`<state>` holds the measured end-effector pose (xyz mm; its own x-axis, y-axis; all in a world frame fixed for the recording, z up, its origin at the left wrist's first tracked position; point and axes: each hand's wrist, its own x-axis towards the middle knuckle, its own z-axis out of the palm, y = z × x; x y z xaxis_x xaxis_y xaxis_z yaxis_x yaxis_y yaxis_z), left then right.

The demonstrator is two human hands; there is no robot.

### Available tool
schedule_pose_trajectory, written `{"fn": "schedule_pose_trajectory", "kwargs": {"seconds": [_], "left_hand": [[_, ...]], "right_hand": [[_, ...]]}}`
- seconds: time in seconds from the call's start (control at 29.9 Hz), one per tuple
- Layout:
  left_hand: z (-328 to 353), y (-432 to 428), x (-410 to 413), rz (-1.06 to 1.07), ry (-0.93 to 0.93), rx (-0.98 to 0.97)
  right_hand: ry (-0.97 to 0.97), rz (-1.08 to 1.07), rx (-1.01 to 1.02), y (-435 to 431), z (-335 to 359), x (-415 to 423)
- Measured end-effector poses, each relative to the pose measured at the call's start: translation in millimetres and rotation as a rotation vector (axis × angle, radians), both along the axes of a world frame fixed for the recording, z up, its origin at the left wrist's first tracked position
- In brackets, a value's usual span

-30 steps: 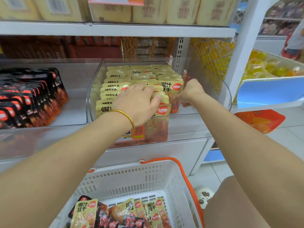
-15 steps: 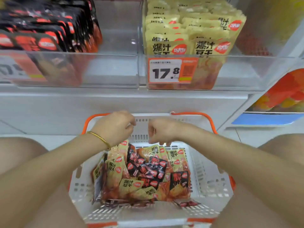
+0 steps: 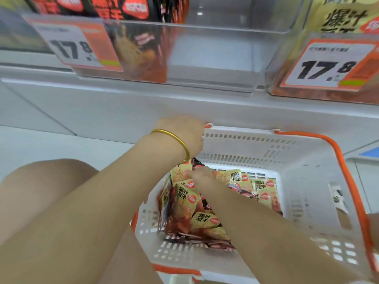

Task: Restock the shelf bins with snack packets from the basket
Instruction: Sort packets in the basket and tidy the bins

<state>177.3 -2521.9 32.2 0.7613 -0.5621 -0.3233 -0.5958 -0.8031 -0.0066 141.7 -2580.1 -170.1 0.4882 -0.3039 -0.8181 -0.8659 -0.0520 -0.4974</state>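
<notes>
A white basket (image 3: 307,181) with orange handles (image 3: 348,171) stands on the floor below the shelf. Yellow snack packets (image 3: 203,219) and dark red ones lie piled in its left half. My left hand (image 3: 182,136), a gold bangle on the wrist, is curled over the basket's far left corner. My right hand (image 3: 200,177) reaches down onto the yellow packets; its fingertips are tucked under my left wrist, so its grip is hidden. Above, a clear bin (image 3: 215,58) holds black-red packets (image 3: 133,9) on its left side, and another bin (image 3: 272,78) holds yellow packets (image 3: 344,19).
Orange-and-white price tags reading 17.8 hang on the left bin's front (image 3: 75,46) and the right bin's front (image 3: 328,66). The white shelf edge (image 3: 123,99) runs just above the basket. My bare knee (image 3: 45,181) is at the left, beside the basket.
Both hands came down from the yellow bin to the basket. My left hand then moved to the basket's far corner and my right hand dropped onto the packets. The view swung left and closer.
</notes>
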Motion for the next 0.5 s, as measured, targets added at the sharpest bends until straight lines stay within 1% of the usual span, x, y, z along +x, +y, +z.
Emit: {"fn": "schedule_pose_trajectory", "kwargs": {"seconds": [0.07,0.17,0.23,0.3,0.37,0.43,0.5], "left_hand": [[-1.2,0.3,0.3,0.000,-0.012,0.015],[-4.0,-2.9,-0.8,-0.003,0.009,0.037],[-5.4,-5.2,-2.0,-0.006,0.046,0.035],[-8.1,-13.1,-5.1,-0.024,0.109,-0.004],[-9.0,-27.6,-11.9,-0.005,0.166,-0.121],[-1.3,-46.5,-20.7,0.066,0.234,-0.303],[16.2,-69.5,-29.6,0.068,0.281,-0.470]], "right_hand": [[-0.054,0.112,-0.063,-1.7,1.5,0.3],[-0.242,0.136,-0.093,-21.2,17.3,-8.6],[-0.352,0.105,-0.004,-45.2,41.7,-19.6],[-0.404,0.085,0.119,-76.0,76.7,-35.0],[-0.415,0.084,0.216,-106.0,115.8,-54.4],[-0.405,0.091,0.299,-132.8,150.3,-75.0],[-0.390,0.157,0.346,-154.8,184.9,-95.0]]}}
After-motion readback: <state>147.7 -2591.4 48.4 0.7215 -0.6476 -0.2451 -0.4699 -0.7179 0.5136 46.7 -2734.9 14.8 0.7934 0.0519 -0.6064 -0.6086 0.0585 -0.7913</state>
